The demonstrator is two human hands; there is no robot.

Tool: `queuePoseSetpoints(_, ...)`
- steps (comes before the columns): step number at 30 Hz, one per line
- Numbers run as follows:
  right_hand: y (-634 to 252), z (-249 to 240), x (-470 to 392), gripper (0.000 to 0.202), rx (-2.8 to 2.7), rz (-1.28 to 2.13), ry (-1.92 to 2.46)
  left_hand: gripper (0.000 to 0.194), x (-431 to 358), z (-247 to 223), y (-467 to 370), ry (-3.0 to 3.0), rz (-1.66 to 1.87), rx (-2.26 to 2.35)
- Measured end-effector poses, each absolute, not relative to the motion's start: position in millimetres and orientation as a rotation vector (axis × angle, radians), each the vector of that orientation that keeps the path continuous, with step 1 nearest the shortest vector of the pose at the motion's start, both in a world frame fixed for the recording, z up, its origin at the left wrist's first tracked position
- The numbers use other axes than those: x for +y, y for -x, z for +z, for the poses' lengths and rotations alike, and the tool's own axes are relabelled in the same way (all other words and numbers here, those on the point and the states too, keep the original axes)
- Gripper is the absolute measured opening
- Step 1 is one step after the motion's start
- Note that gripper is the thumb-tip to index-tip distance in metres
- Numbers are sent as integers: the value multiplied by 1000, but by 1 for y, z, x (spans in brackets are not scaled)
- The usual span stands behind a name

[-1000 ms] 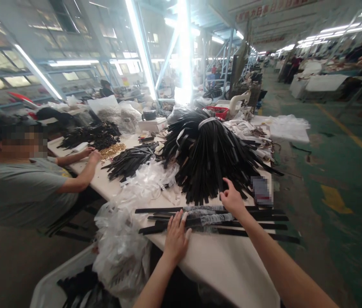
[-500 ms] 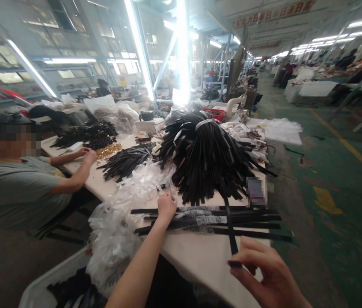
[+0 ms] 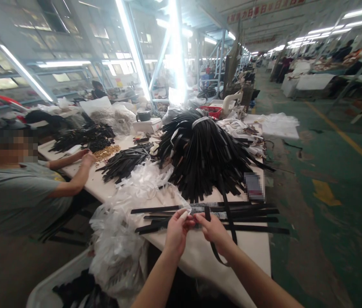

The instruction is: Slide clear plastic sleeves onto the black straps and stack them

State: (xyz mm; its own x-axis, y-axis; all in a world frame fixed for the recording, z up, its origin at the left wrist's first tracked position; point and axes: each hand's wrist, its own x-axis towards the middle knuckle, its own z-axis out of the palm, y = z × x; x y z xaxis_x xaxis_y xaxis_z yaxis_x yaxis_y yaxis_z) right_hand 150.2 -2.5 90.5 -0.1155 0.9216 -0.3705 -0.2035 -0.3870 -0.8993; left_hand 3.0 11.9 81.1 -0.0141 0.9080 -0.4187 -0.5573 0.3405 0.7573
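Change since half a second ago: the right hand (image 3: 215,229), then low at the near edge pinching one black strap (image 3: 228,214), has come up beside the left hand (image 3: 176,229), which has drawn back from the row's far end. The hands now sit nearly touching above the near table edge.

Right hand: closed on the black strap, which runs up from the fingers toward the big heap (image 3: 200,154) and loops down below the wrist. Left hand: thumb and fingers pinched together on a clear plastic sleeve (image 3: 185,210) (thin and glassy, hard to read), just beside the strap's end.

Counted items:
- Laid-out straps (image 3: 251,219), roughly five in a row across the white table (image 3: 251,252), some wrapped in film at mid-length.
- Heaps of black straps: one large, one smaller flat bundle (image 3: 125,161), one further pile (image 3: 83,136) by the co-worker.
- Crumpled clear wrappers (image 3: 117,248): too many to count.
- One seated person in a grey shirt (image 3: 17,201), both hands on the table.

Hidden: the strap's upper end is lost in the heap; a white bin (image 3: 44,288) is cut off at the bottom edge.
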Motion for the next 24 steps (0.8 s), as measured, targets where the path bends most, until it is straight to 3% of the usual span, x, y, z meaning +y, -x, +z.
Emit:
queuePoseSetpoints(9, -137, 62, 8, 34, -713, 1781, 1281, 31, -31, 67, -9, -408, 1072, 1071)
queuePoseSetpoints(14, -139, 60, 4, 23, -785, 1702, 1350, 38, -17, 57, -2, -447, 1096, 1179)
queuePoseSetpoints(24, -142, 61, 2, 12, -1016, 1446, 1457, 31, -5, 55, -2, -654, 1251, 1181)
